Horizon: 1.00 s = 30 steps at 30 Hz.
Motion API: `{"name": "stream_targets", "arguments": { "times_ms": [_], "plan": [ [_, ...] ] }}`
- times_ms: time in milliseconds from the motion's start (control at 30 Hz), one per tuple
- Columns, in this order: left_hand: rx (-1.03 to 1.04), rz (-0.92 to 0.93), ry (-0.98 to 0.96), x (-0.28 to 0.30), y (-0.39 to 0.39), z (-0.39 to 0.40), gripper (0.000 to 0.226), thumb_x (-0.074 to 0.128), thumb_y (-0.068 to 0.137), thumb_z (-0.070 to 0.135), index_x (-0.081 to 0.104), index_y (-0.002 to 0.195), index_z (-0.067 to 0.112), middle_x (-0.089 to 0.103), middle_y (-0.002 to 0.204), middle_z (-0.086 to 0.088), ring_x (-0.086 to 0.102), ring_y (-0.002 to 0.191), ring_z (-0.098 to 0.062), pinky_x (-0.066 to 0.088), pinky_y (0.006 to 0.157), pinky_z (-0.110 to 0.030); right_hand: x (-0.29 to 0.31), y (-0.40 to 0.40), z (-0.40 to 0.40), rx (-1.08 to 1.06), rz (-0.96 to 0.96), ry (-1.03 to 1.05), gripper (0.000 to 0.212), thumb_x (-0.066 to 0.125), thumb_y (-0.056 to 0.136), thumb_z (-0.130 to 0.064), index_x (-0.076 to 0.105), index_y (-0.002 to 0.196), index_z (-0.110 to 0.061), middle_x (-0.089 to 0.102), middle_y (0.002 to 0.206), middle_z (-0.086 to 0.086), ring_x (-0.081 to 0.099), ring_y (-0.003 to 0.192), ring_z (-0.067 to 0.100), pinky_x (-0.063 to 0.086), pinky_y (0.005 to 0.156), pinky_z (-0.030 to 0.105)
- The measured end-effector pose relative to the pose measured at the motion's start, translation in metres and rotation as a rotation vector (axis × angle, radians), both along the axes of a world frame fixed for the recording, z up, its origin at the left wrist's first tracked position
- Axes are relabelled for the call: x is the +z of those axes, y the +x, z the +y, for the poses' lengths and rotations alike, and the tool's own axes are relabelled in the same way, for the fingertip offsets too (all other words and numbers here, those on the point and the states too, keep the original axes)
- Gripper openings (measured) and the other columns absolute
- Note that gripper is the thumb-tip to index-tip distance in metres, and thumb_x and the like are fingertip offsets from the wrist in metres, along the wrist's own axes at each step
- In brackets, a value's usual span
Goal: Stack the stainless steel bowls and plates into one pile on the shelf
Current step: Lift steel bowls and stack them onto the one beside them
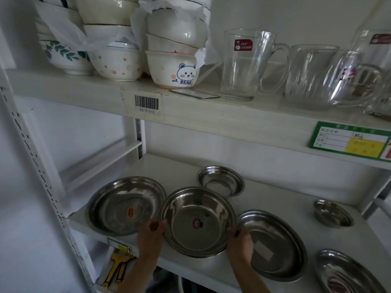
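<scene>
Both hands, left (150, 237) & right (240, 244), fingers clamped on round stainless steel bowl w/ red sticker (197, 222); next likely: lift onto wide steel plate (127, 205).

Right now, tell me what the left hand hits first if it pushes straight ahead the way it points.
Probably the large steel plate: the left hand, gripping the middle bowl, points up and back along that plate's right rim. Depth is unclear, so it could slip between them.

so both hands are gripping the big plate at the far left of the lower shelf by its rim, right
Not quite. In the head view the left hand and right hand grip the middle bowl by its rim, not the big plate at the far left of the lower shelf, which lies untouched.
</scene>
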<state>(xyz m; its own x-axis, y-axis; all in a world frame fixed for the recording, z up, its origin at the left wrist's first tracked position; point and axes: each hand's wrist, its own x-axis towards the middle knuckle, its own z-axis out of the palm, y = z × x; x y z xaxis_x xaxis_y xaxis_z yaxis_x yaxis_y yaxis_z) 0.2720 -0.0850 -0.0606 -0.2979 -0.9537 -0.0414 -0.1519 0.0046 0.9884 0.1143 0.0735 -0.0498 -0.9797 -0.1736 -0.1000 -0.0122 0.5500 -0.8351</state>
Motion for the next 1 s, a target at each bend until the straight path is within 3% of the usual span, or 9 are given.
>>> {"name": "stream_targets", "arguments": {
  "times_ms": [133, 367, 600, 900, 1000],
  "plan": [
    [0.023, -0.004, 0.001, -0.007, 0.000, 0.000, 0.022, 0.067, 0.087, 0.022, 0.067, 0.070, 0.008, 0.068, 0.063, -0.011, 0.067, 0.064, -0.031, 0.058, 0.068, -0.046, -0.002, 0.000, 0.000, 0.006, 0.001, 0.012, 0.035, 0.060, 0.089, -0.029, 0.064, 0.104, 0.003, 0.069, 0.104, 0.025, 0.064, 0.101, 0.040, 0.048, 0.082, 0.039],
    [0.077, -0.036, -0.019, -0.019, -0.005, 0.000, 0.021, 0.068, 0.084, 0.035, 0.069, 0.073, 0.017, 0.071, 0.064, -0.002, 0.071, 0.063, -0.021, 0.061, 0.066, -0.045, -0.005, 0.002, 0.002, 0.024, 0.025, -0.005, 0.030, 0.063, 0.086, -0.027, 0.061, 0.100, 0.000, 0.070, 0.100, 0.022, 0.065, 0.097, 0.039, 0.049, 0.081, 0.039],
    [0.193, -0.059, -0.083, -0.014, -0.009, 0.008, 0.018, 0.072, 0.081, 0.033, 0.064, 0.081, 0.017, 0.069, 0.068, 0.000, 0.068, 0.066, -0.019, 0.056, 0.063, -0.034, 0.000, 0.003, 0.004, 0.008, 0.031, -0.047, 0.026, 0.065, 0.085, -0.022, 0.048, 0.096, -0.005, 0.066, 0.102, 0.023, 0.063, 0.097, 0.040, 0.035, 0.070, 0.033],
    [0.159, -0.026, -0.123, -0.017, -0.009, 0.007, 0.009, 0.070, 0.084, 0.018, 0.064, 0.084, 0.012, 0.068, 0.068, 0.001, 0.068, 0.061, -0.016, 0.056, 0.057, -0.027, -0.008, 0.002, 0.006, 0.038, 0.106, 0.043, 0.009, 0.051, 0.091, -0.016, 0.043, 0.088, -0.015, 0.066, 0.095, 0.018, 0.062, 0.088, 0.039, 0.043, 0.070, 0.039],
    [0.150, -0.032, -0.134, -0.018, -0.008, 0.005, 0.007, 0.070, 0.085, 0.018, 0.065, 0.084, 0.012, 0.069, 0.068, -0.001, 0.068, 0.062, -0.018, 0.057, 0.060, -0.032, -0.006, 0.001, 0.006, 0.048, 0.115, 0.064, 0.007, 0.052, 0.090, -0.015, 0.045, 0.089, -0.013, 0.067, 0.095, 0.018, 0.063, 0.089, 0.040, 0.045, 0.071, 0.040]
  ]
}}
